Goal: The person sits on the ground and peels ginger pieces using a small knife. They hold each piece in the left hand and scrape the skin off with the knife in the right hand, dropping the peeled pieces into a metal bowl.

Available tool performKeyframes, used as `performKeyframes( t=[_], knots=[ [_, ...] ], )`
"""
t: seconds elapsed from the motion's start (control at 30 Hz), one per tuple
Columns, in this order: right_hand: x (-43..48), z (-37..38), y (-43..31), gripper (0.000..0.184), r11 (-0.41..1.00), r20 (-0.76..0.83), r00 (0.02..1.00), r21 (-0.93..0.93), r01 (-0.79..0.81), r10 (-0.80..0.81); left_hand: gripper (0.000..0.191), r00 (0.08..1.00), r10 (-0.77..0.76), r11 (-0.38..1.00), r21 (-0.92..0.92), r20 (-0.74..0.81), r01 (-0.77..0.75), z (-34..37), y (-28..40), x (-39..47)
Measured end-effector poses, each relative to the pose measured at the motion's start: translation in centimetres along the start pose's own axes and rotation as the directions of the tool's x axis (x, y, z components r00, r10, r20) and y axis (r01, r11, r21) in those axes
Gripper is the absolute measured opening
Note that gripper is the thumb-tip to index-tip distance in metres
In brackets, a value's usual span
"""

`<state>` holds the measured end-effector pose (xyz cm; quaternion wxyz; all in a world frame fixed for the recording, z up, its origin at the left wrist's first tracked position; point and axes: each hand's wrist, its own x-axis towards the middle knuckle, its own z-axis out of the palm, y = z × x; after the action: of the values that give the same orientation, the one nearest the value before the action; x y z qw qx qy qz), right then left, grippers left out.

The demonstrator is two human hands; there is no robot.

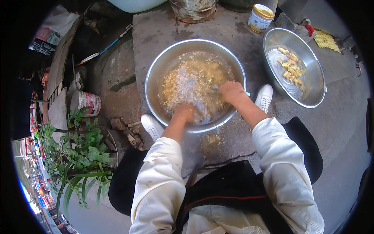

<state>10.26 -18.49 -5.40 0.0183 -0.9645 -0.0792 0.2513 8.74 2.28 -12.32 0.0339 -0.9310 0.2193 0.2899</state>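
Between my feet stands a large stainless-steel basin [152,87] of cloudy water. Many small yellowish bits [178,90] float in it. My left hand [185,112] dips into the water at the basin's near side; its fingers are hidden by the water and blur, so what they hold cannot be told. My right hand [232,91], at the right inner side, is closed around a tool whose teal handle end [247,94] pokes out behind the fist. A blurred greyish part of it seems to reach toward the water.
A second steel basin [271,55] at right, looking tilted, holds knobbly yellow pieces [292,70], apparently ginger. Behind stand a gold-lidded tin [261,18] and a stained bucket [192,10]. Leafy plants [87,149], a paint-type pail [87,103] and a concrete block [122,65] lie left. White shoes [264,96] flank the basin.
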Motion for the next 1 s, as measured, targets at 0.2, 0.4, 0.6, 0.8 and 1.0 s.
performKeyframes(
  t=[0.2, 0.4, 0.6, 0.8, 1.0],
  knots=[
    [-0.9, -1.1, 3.2, 0.027, 0.888, -0.238, 0.965, 0.460, 0.013, 0.108, 0.037, 0.991, -0.092, 0.527, -0.840, 0.096, 0.130, -1.3, -1.6, 3.8],
    [-2.2, 0.9, 4.8, 0.025, 0.653, -0.351, 0.894, 0.752, 0.093, 0.277, 0.035, 0.961, -0.274, -0.031, -0.999, -0.024, -0.033, -7.4, 0.0, 2.7],
    [-1.9, 2.5, 5.1, 0.026, 0.564, -0.394, 0.845, 0.814, 0.138, 0.362, 0.036, 0.966, -0.070, 0.002, -0.968, -0.250, -0.251, -17.3, 9.8, 4.8],
    [-2.2, 2.6, 5.3, 0.021, 0.418, -0.334, 0.853, 0.895, 0.154, 0.400, 0.047, 0.774, 0.017, -0.105, -0.771, -0.632, -0.628, -21.4, 11.5, 7.4],
    [-2.2, 2.9, 5.1, 0.021, 0.363, -0.352, 0.826, 0.911, 0.194, 0.441, 0.022, 0.997, 0.069, 0.602, -0.795, -0.040, -0.074, -8.7, 5.2, 7.6]
  ],
)
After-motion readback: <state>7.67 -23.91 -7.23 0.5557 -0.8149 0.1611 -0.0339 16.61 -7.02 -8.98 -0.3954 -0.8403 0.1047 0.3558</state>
